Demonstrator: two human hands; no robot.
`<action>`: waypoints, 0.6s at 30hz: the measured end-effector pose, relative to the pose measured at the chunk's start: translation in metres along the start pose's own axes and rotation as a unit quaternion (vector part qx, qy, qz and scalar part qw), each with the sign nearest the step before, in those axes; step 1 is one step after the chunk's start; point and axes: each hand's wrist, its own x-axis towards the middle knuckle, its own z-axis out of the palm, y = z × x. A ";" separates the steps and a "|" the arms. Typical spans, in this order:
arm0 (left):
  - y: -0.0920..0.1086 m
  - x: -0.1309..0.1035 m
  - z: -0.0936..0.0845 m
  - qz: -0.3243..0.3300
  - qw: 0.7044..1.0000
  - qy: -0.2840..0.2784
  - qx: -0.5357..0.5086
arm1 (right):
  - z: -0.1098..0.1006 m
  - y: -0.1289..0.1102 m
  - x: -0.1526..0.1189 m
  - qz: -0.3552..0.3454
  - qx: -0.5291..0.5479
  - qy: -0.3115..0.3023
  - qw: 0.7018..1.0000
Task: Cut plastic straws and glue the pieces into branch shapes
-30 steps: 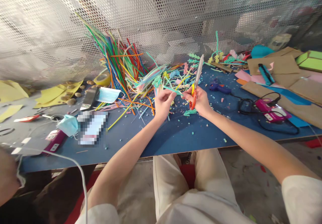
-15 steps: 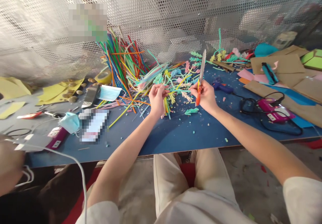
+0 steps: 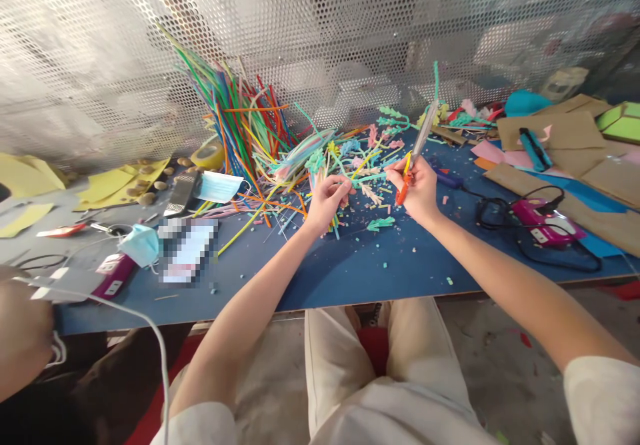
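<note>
My right hand (image 3: pixel 419 188) is closed around scissors (image 3: pixel 425 129) with orange and yellow handles, blades pointing up and away. Between my hands stretches a teal pipe cleaner (image 3: pixel 371 179). My left hand (image 3: pixel 327 202) pinches its left end, while the fingertips of my right hand are at the other end; whether they grip it is hard to tell. A teal leaf-shaped piece (image 3: pixel 381 223) lies on the table below. Just beyond my hands sits a heap of pastel pipe-cleaner sprigs (image 3: pixel 350 145).
A bundle of coloured pipe cleaners (image 3: pixel 245 118) leans against the perforated metal screen (image 3: pixel 350 18). Face masks (image 3: pixel 220 185), a blurred phone-like object and yellow paper (image 3: pixel 120 182) lie left. Cardboard (image 3: pixel 555 132), a glue gun (image 3: pixel 450 178) and a purple power strip (image 3: pixel 547 222) are right. Another person's arm (image 3: pixel 23 332) is far left.
Both hands have shifted to the right, the left one more. The scissors have tilted, their tips now leaning farther right. The teal pipe cleaner remains between the hands.
</note>
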 end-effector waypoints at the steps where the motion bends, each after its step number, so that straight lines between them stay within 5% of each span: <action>1: 0.000 0.000 0.002 0.003 1.000 0.005 -0.011 | 0.000 0.000 0.001 -0.003 0.002 0.007 1.000; 8: 0.008 -0.008 0.014 -0.029 0.991 0.058 -0.118 | 0.006 0.007 -0.007 0.038 0.081 -0.004 0.996; 18: 0.003 -0.024 0.040 -0.067 0.987 0.005 -0.145 | 0.019 0.010 -0.022 0.063 0.075 -0.085 0.992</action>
